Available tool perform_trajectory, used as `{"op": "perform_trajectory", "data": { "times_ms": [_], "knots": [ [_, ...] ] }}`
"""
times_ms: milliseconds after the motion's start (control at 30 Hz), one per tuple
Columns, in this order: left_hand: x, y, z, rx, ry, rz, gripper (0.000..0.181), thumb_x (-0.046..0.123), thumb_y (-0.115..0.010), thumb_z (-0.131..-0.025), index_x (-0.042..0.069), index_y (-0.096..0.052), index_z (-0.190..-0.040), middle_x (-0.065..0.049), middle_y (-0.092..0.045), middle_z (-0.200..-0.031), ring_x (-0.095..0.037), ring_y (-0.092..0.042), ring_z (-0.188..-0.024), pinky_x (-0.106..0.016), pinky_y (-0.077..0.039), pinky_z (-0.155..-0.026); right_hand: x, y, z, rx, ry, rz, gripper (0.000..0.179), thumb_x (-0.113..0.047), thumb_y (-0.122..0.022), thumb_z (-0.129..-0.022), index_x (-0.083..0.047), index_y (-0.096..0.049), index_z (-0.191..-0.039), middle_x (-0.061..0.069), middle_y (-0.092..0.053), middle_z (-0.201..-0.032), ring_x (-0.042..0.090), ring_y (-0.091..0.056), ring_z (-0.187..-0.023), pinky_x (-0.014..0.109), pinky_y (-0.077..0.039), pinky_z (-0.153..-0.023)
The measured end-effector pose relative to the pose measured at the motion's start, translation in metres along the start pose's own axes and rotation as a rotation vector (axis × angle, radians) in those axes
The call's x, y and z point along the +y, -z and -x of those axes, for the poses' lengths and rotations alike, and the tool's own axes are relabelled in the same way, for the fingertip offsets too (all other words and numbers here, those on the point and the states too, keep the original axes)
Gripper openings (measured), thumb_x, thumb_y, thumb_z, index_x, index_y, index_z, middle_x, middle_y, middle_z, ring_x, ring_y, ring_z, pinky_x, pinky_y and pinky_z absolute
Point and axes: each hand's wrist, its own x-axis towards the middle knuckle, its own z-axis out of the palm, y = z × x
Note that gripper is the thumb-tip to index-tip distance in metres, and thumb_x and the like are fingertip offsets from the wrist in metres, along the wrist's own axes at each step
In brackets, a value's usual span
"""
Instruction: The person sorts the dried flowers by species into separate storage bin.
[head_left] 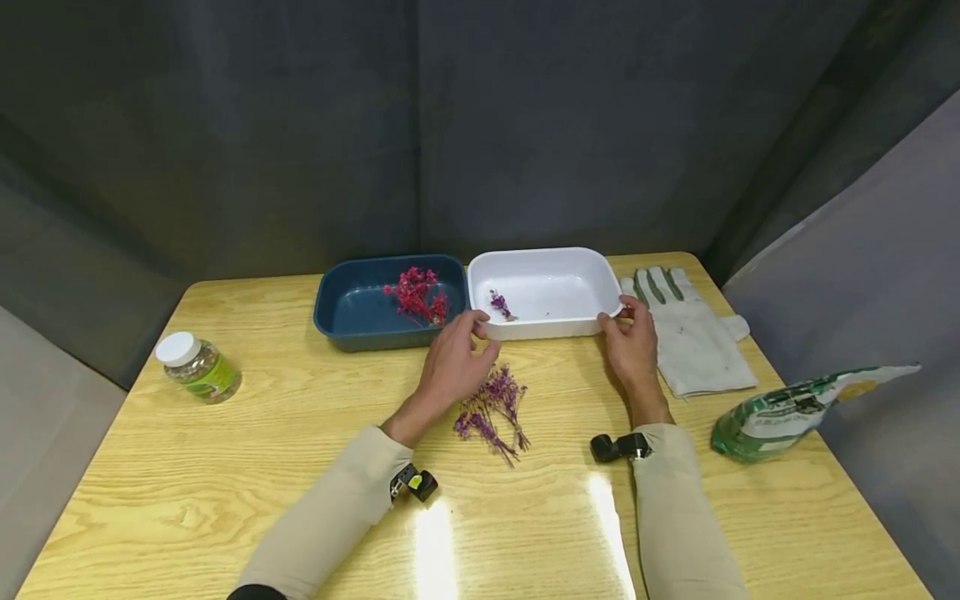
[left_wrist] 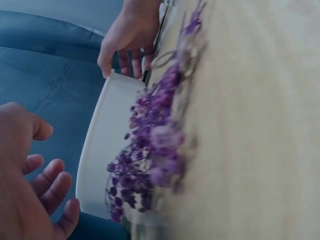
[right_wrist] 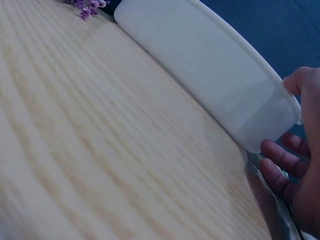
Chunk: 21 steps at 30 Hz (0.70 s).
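A white rectangular tray (head_left: 543, 327) stands at the back, with one small purple dried flower sprig (head_left: 501, 305) in its left end. My right hand (head_left: 630, 346) grips its front right corner, thumb on the rim and fingers around the side. At the front left corner is my left hand (head_left: 456, 360), its fingers loosely bent; the left wrist view shows a gap between this hand (left_wrist: 37, 175) and the tray wall (left_wrist: 107, 145). A bunch of purple dried flowers (head_left: 498, 404) lies on the table just in front, partly beneath the left hand.
Left of the white tray stands a dark blue tray (head_left: 360, 340) holding red dried flowers (head_left: 416, 293). A white-capped jar (head_left: 201, 368) is at the far left. On the right lie work gloves (head_left: 693, 342) and a green-and-white bag (head_left: 780, 423). Dark curtain (head_left: 420, 125) hangs behind the table.
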Motion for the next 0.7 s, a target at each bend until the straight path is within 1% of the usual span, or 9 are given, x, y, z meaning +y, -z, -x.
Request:
{"op": "perform_trajectory", "data": {
  "times_ms": [200,267,433,567,700],
  "knots": [
    [-0.007,0.002,0.018,-0.015,0.025,-0.001,0.041,0.031,-0.063,-0.088,0.015,-0.056,-0.125,0.003,-0.06,-0.099,-0.013,-0.056,-0.08,-0.03,-0.044,-0.069,0.0,-0.002,-0.001,0.005,-0.023,-0.002,0.054,-0.036,-0.052,-0.096,-0.018,-0.037,-0.144,0.015,-0.046,-0.131,0.029,-0.055,-0.112,0.038,-0.045,-0.093],
    [-0.009,0.002,0.023,-0.018,0.031,-0.001,0.038,0.031,-0.062,-0.088,0.016,-0.057,-0.122,0.002,-0.06,-0.099,-0.012,-0.055,-0.078,-0.031,-0.044,-0.069,0.001,-0.002,-0.001,0.004,-0.027,-0.008,0.054,-0.036,-0.052,-0.096,-0.019,-0.036,-0.145,0.014,-0.046,-0.131,0.029,-0.055,-0.112,0.037,-0.044,-0.093],
    [-0.012,0.003,0.034,-0.031,0.051,-0.015,0.033,0.033,-0.063,-0.089,0.018,-0.057,-0.117,0.0,-0.061,-0.097,-0.01,-0.053,-0.076,-0.031,-0.044,-0.07,0.002,-0.002,0.0,0.006,-0.025,-0.016,0.054,-0.036,-0.052,-0.096,-0.018,-0.036,-0.145,0.014,-0.046,-0.131,0.028,-0.055,-0.111,0.035,-0.044,-0.092],
    [-0.014,0.006,0.04,-0.052,0.077,-0.01,0.034,0.031,-0.064,-0.089,0.015,-0.058,-0.118,0.001,-0.061,-0.095,-0.012,-0.056,-0.077,-0.032,-0.045,-0.07,0.001,-0.002,-0.001,0.013,-0.018,-0.021,0.054,-0.035,-0.053,-0.096,-0.018,-0.037,-0.144,0.014,-0.046,-0.13,0.027,-0.055,-0.109,0.034,-0.044,-0.09],
    [-0.016,0.009,0.046,-0.066,0.108,-0.024,0.033,0.03,-0.065,-0.089,0.014,-0.059,-0.117,0.003,-0.062,-0.093,-0.012,-0.055,-0.074,-0.031,-0.044,-0.068,0.001,-0.002,-0.002,0.011,-0.01,-0.033,0.054,-0.035,-0.054,-0.095,-0.018,-0.038,-0.144,0.014,-0.047,-0.13,0.027,-0.055,-0.109,0.035,-0.044,-0.092]
  ]
}}
